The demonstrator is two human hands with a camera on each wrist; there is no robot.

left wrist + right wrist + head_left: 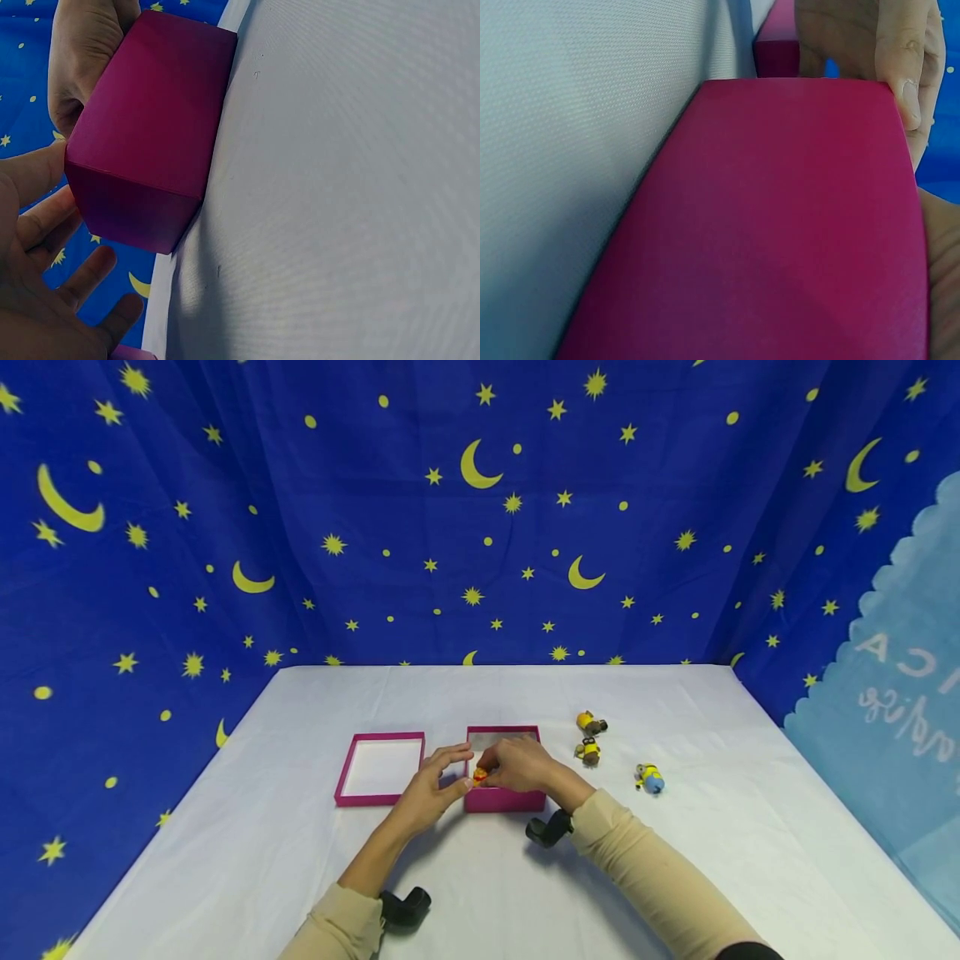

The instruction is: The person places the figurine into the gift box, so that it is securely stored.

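A deep pink box (506, 801) stands open at the middle of the table. My right hand (517, 762) reaches over its front wall and pinches a small orange-and-red toy figure (480, 774) inside, near the left wall; the fingertips are partly hidden. At the box's left side is my left hand (435, 785), fingers spread and fairly straight, with the thumb right at the rim. From the left wrist view, the left thumb (37, 172) meets the box's upper corner. The box wall (780, 210) hides the right fingers in the right wrist view.
A shallow pink lid (386, 768) with a white inside lies left of the box. To the right are three yellow toy figures: one farther back (591, 722), another just in front of it (588, 752), and a blue-and-yellow one (650, 778). A starry blue curtain (420, 485) hangs behind.
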